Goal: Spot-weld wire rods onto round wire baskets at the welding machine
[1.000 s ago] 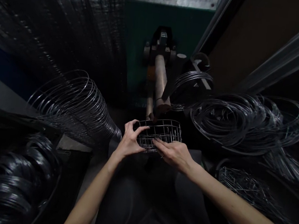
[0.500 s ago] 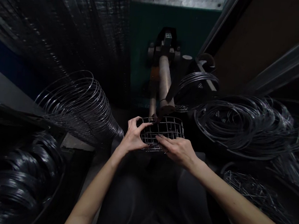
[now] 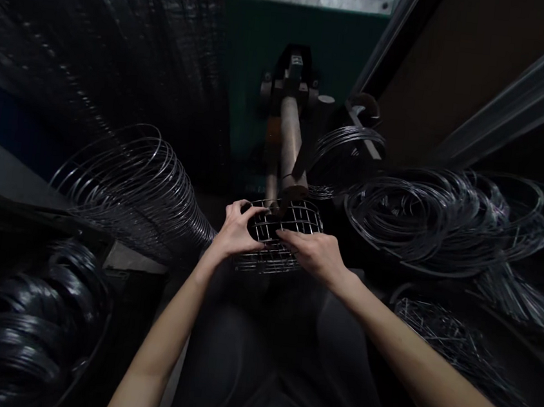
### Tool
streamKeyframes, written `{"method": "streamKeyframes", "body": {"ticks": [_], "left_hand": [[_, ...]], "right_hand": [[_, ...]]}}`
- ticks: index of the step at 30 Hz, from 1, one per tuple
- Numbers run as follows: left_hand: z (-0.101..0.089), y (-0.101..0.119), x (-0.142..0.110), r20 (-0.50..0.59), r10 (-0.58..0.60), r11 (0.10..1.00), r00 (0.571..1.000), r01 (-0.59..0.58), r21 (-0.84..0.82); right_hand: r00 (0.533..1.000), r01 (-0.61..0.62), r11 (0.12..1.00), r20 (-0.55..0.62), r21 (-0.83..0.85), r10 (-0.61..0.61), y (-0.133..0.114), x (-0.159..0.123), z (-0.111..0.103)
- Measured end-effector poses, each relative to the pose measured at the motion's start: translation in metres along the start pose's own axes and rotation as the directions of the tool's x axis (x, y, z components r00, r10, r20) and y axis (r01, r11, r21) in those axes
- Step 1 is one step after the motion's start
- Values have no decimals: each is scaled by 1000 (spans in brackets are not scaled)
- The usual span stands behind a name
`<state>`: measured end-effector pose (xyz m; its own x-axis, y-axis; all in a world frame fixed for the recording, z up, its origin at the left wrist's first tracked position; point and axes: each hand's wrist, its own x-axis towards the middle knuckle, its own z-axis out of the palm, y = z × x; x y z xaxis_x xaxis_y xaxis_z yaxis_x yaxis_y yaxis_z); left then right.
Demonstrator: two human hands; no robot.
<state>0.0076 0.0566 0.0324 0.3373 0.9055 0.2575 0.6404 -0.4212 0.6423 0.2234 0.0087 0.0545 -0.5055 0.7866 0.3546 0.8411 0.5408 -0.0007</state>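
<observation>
A small wire basket (image 3: 272,249) of metal grid is held between my two hands, below the end of a machine's arm. My left hand (image 3: 238,231) grips its left side, thumb and fingers spread round the wires. On the right side my right hand (image 3: 313,250) is closed, its fingers pressed together at the basket's upper wires. The thick metal arm (image 3: 290,131) of the machine reaches toward me, and its tip (image 3: 279,207) meets the basket's far rim; whether they touch, I cannot tell. My fingers hide parts of the grid.
Behind stands a green machine body (image 3: 253,52). A stretched wire coil (image 3: 157,185) is at left, with bundled coils (image 3: 26,326) below it. At right are wire rings (image 3: 426,213) in a tub, a hanging ring bundle (image 3: 341,143) and short wire pieces (image 3: 452,339).
The whole view has shifted a little, so things appear further left. The basket has tilted or turned under the machine tip, with both hands still on it.
</observation>
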Motion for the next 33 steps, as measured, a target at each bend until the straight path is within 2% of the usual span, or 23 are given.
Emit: {"method": "streamKeyframes", "body": {"ticks": [4,9,15,26,30,33], "left_hand": [[-2,-6,12,-16,37,999,999,-37,16],[-3,-5,14,-19,36,999,999,-35,31],[-10,-10,23,52,65,998,997,-64,-13],[-10,-19,40,24,-19,1000,1000,19,7],[-9,-19,46,17,-25,1000,1000,25,4],[-8,-22,44,-4,-4,1000,1000,4,-5]], "right_hand": [[994,-73,997,-75,36,76,5,5,7],[967,-185,979,-162,85,197,9,0,9],[956,-209,948,-152,240,249,14,4,9],[951,-281,951,-94,131,294,20,26,15],[945,-299,942,-90,151,314,23,34,21],[933,-309,926,-120,215,339,23,30,17]]}}
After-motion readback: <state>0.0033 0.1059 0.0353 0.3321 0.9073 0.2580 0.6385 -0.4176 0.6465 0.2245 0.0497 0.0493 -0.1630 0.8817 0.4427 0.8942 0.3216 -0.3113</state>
